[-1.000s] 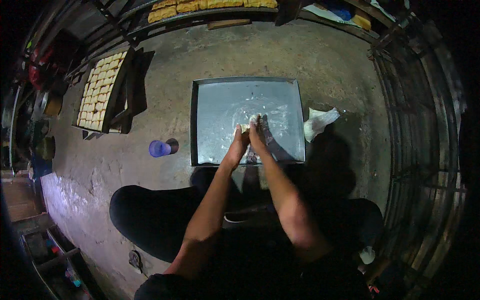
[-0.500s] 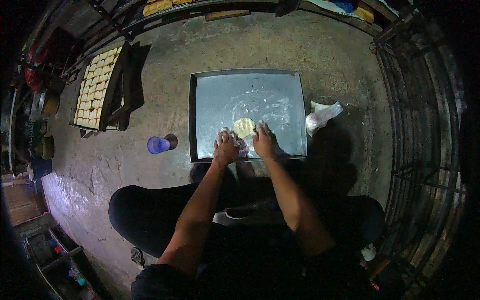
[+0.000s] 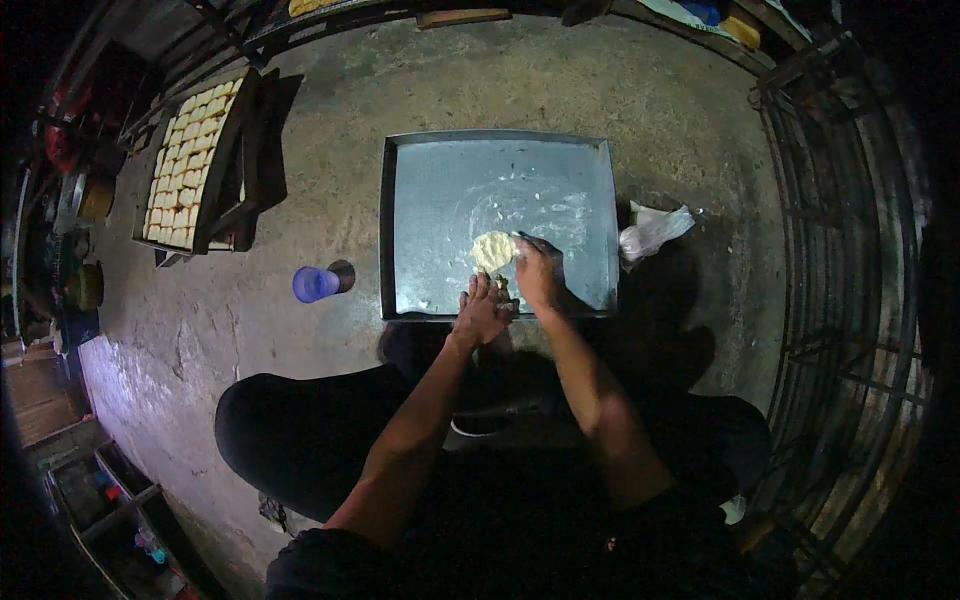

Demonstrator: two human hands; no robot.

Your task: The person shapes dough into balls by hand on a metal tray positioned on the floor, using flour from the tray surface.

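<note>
A flat, roundish piece of pale dough (image 3: 492, 252) lies on a shallow grey metal tray (image 3: 430, 180) dusted with white flour. My right hand (image 3: 538, 274) is at the dough's right edge, its fingers bent together there and seeming to pinch the rim. Just below the dough's near edge rests my left hand (image 3: 482, 312), fingers stretched and slightly apart, the tips close to the dough. Flour whitens the fingertips. Shadow partly hides the tray's near edge between my wrists.
A translucent blue cup (image 3: 315, 285) stands on the concrete floor left of the tray. A white plastic bag (image 3: 655, 232) lies to its right. Farther left, a tray of pale dough pieces in rows (image 3: 190, 165) rests raised. Dark metal racks (image 3: 840, 300) line the right side.
My left hand has moved right and nearer to me, away from the dough's left side. My right hand has turned inward against the dough's right edge.
</note>
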